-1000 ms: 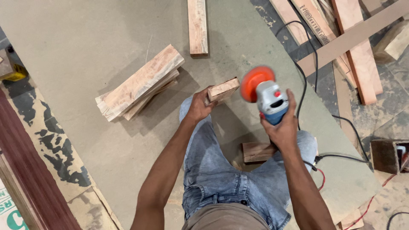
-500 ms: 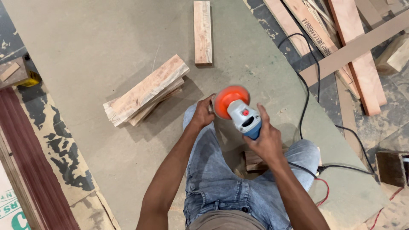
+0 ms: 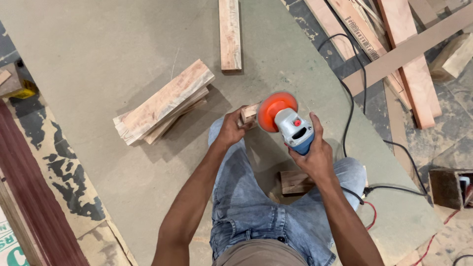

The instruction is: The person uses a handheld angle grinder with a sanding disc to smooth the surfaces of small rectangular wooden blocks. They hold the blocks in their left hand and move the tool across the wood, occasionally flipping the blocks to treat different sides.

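Left hand [image 3: 230,129] fingers pinching small brown wood block [image 3: 249,114]; right hand [image 3: 311,158] fingers wrapped around grey-blue sander with orange disc [image 3: 286,123], disc at block's 3 o'clock.

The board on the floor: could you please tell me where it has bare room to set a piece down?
The board is bare to the left of the stack of wood pieces and the single plank. There is also room below the stack, beside the left arm. It is crowded around the left hand, the sander, the right hand and the cable.
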